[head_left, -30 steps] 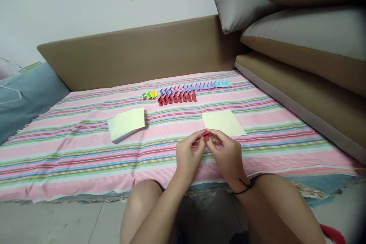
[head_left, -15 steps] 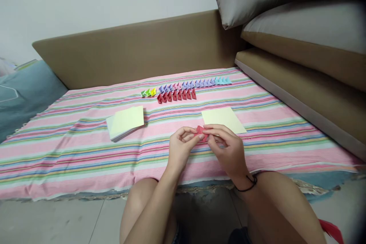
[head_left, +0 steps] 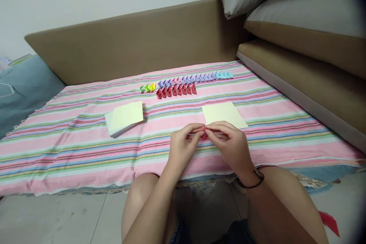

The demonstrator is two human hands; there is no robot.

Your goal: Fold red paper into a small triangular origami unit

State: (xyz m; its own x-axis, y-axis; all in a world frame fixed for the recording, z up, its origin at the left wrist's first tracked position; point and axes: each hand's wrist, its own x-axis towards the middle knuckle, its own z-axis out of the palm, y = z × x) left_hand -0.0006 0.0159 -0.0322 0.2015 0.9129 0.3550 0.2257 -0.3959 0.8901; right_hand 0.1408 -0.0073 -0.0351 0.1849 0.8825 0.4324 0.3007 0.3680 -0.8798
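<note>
Between my two hands is a small folded piece of red paper [head_left: 204,136], mostly covered by my fingers. My left hand [head_left: 184,141] pinches its left side with thumb and forefinger. My right hand [head_left: 228,141], with a dark band at the wrist, pinches the right side, and the fingertips of both hands nearly meet. Just behind my right hand lies a pale yellow sheet [head_left: 224,113], partly covered by the fingers. Farther back stands a row of folded red paper pieces [head_left: 174,90], beside small yellow and green ones [head_left: 147,87].
A stack of paper [head_left: 126,118] with a pale yellow top sheet lies to the left on the striped cloth [head_left: 85,152]. Behind the red row runs a line of purple, pink and blue folded pieces [head_left: 197,79]. Cushions [head_left: 309,11] pile up at the right; a red object [head_left: 329,223] is low right.
Both hands have drawn closer together and turned the red paper, so less of it shows. The view has tilted slightly downward.
</note>
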